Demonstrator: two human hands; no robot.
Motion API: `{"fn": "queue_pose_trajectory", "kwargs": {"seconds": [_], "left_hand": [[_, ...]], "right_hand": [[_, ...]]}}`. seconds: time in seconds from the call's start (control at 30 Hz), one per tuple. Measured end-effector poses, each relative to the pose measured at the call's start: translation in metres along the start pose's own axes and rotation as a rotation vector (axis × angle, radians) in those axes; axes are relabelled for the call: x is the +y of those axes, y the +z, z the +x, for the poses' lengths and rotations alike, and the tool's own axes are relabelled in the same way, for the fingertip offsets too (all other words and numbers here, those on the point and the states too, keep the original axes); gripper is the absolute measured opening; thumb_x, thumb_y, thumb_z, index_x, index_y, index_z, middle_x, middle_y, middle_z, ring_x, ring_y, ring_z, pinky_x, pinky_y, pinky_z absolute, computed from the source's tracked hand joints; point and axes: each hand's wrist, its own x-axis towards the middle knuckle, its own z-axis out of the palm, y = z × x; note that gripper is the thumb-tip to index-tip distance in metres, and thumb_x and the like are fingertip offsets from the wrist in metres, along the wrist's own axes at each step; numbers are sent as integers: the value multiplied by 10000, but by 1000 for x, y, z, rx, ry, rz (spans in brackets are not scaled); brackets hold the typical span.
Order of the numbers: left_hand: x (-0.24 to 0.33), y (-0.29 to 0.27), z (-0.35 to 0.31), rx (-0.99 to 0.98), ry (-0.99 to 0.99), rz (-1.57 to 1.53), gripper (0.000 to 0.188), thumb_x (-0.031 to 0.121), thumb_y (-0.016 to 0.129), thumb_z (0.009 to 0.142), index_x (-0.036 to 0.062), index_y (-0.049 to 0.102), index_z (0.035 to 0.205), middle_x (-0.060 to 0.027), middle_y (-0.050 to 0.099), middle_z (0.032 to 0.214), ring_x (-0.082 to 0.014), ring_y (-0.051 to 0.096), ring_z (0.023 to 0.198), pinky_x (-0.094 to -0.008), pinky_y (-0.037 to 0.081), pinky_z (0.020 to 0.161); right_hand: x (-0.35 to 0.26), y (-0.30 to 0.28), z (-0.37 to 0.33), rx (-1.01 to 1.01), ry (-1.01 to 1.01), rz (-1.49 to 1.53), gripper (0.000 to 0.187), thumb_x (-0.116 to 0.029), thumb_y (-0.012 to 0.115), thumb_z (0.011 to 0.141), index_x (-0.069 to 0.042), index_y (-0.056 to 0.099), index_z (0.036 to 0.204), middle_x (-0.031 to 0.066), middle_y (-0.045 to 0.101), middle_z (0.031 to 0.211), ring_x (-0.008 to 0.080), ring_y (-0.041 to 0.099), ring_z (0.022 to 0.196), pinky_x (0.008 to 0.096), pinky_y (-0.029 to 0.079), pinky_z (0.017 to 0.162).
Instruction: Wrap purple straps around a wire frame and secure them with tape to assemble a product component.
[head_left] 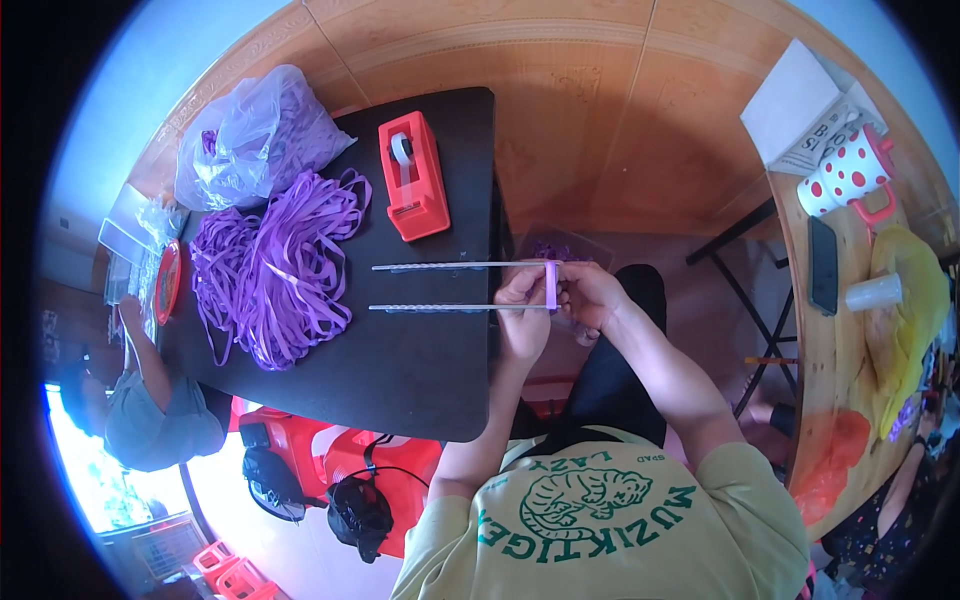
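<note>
Two thin parallel metal rods [440, 308] reach out past the right edge of the black table. Around their free ends a short length of purple ribbon [551, 287] lies crosswise. My left hand [523, 300] is closed at the ribbon's left side, between and against the rods. From the other side my right hand [592, 293] pinches at the ribbon, fingers bent. The fingertips are partly hidden behind the ribbon. A big heap of loose purple ribbon [285, 270] is spread on the table, left of the rods.
The black table [420, 375] also bears a red tape dispenser [415, 180] and a clear bag of purple ribbon [262, 135]. On the wooden table [810, 440] at right are a dotted cup [845, 172], a phone [822, 265] and yellow plastic [905, 310]. Another person [165, 415] sits at far left.
</note>
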Motion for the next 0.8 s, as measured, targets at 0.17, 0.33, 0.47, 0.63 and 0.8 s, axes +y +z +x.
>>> {"fn": "queue_pose_trajectory", "kwargs": {"seconds": [0.17, 0.33, 0.47, 0.63, 0.8], "left_hand": [[1, -6, -5, 15, -74, 54, 161, 5, 510, 924, -26, 650, 996, -81, 659, 886, -134, 620, 813, -253, 495, 749], [4, -5, -7, 35, -120, -94, 167, 24, 575, 899, -32, 661, 1032, -107, 681, 934, -171, 643, 865, -271, 496, 812], [1, -7, -7, 42, -144, -119, 164, 33, 590, 891, -37, 661, 1021, -111, 679, 931, -175, 643, 862, -276, 495, 815], [2, -6, -8, 50, -176, -204, 167, 39, 593, 889, -41, 661, 1019, -117, 678, 920, -179, 645, 851, -281, 501, 806], [3, -6, -9, 52, -192, -247, 169, 46, 581, 898, -42, 651, 1024, -126, 672, 930, -188, 643, 858, -293, 509, 797]], "right_hand": [[26, -2, -28, 50, -141, 21, 115, -62, 539, 876, -55, 633, 943, 32, 583, 726, 118, 513, 615, 242, 384, 549], [42, 5, -59, 227, -980, -447, 189, 24, 590, 829, -10, 599, 1015, 47, 589, 847, 146, 573, 743, 245, 457, 712], [40, 17, -68, 188, -1249, -785, 263, 32, 663, 755, 18, 577, 1003, 72, 551, 931, 136, 565, 851, 254, 459, 751], [54, 9, -59, 77, -985, -540, 197, 57, 599, 812, 1, 583, 1000, 45, 555, 976, 133, 571, 894, 243, 456, 805], [62, -5, -49, -157, -661, 2, 129, 30, 556, 866, -29, 616, 964, 46, 595, 999, 136, 580, 889, 266, 449, 850]]}}
